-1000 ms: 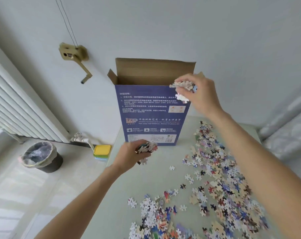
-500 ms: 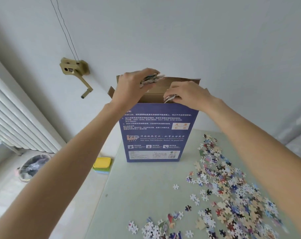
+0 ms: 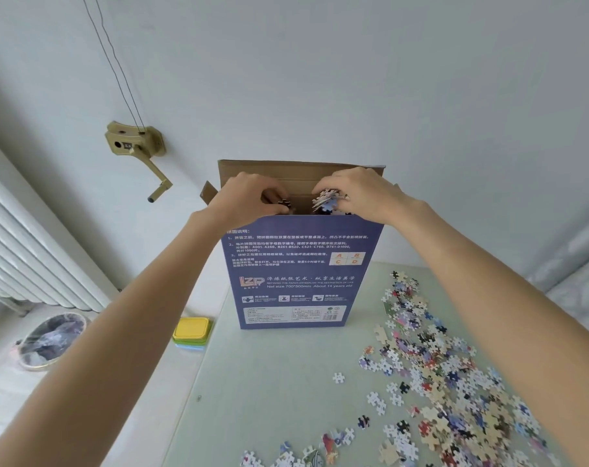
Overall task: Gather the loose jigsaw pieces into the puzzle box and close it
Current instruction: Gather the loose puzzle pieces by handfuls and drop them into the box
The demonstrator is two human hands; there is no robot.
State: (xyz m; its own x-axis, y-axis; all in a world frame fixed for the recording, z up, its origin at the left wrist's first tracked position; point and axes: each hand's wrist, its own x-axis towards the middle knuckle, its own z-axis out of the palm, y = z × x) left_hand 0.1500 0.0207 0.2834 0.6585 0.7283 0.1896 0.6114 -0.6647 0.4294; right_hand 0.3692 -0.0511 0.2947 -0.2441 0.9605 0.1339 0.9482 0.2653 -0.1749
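Over the box mouth: both my arms reach forward and up, wrists bent down above the open top of the puzzle box (image 3: 300,271).
Left hand: my left hand (image 3: 242,197) hangs palm-down at the left of the opening, fingers curled together on a dark piece (image 3: 284,203) right at the rim.
Right hand: my right hand (image 3: 360,193) is at the right of the opening, fingers clamped on a clump of pale pieces (image 3: 328,201) that pokes out towards the middle.
Box: it stands upright on the pale green table (image 3: 269,382), blue printed face towards me, brown flaps raised behind my hands.
Clump against box: just above the blue front edge, partly inside the mouth.
Loose pieces: the loose jigsaw pieces (image 3: 434,382) lie spread on the table to the right of the box and along the near edge, well below both hands.
Off the table: a yellow tub (image 3: 191,329) sits just left of the box's foot.
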